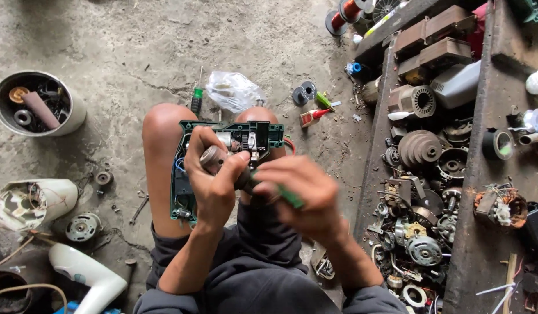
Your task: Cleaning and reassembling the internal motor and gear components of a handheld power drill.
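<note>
Left hand [214, 174] grip clenched on the motor part [214, 156] of the opened green drill [222, 168] resting on the knees, right hand [301, 189] just beside it grasping a green-handled screwdriver [291, 197].

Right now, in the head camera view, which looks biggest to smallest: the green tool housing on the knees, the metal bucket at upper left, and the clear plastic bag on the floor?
1. Green tool housing, though it sits nearer the camera.
2. Metal bucket, not far behind.
3. Clear plastic bag, plainly smallest.
</note>
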